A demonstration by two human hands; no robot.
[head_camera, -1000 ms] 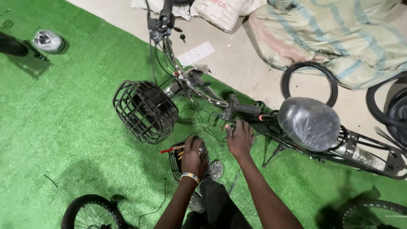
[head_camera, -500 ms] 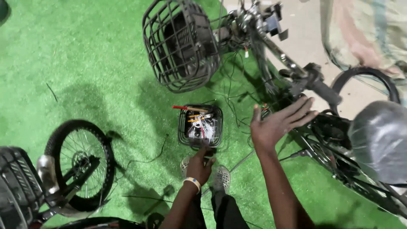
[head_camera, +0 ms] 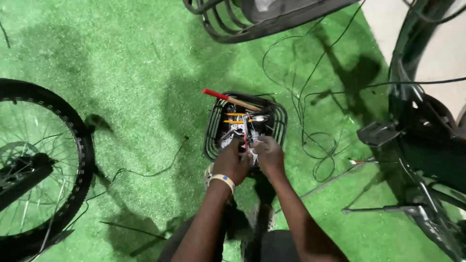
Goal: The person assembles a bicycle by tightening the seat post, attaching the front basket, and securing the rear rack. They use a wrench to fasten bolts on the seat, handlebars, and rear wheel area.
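Note:
A small black wire basket (head_camera: 211, 127) stands on green artificial turf, filled with several hand tools. A red-handled tool with a wooden shaft (head_camera: 216, 94) sticks out over its far left corner, and orange-handled tools (head_camera: 235, 115) lie inside. My left hand (head_camera: 232, 164), with a pale wristband, curls over the basket's near rim. My right hand (head_camera: 270, 156) reaches in beside it, its fingertips among small white bits and a thin red tool (head_camera: 245, 139). What those fingers grip is hidden.
A bicycle wheel (head_camera: 77, 145) lies at the left. A large black wire basket (head_camera: 228, 26) hangs at the top. A dark bike frame (head_camera: 427, 145) with pedal (head_camera: 376, 133) and kickstand (head_camera: 378, 209) fills the right. Loose black cables (head_camera: 310, 121) trail beside the tool basket.
The view has closed in on the tool basket. My right hand has come off the bike frame and gone down into the basket beside my left hand.

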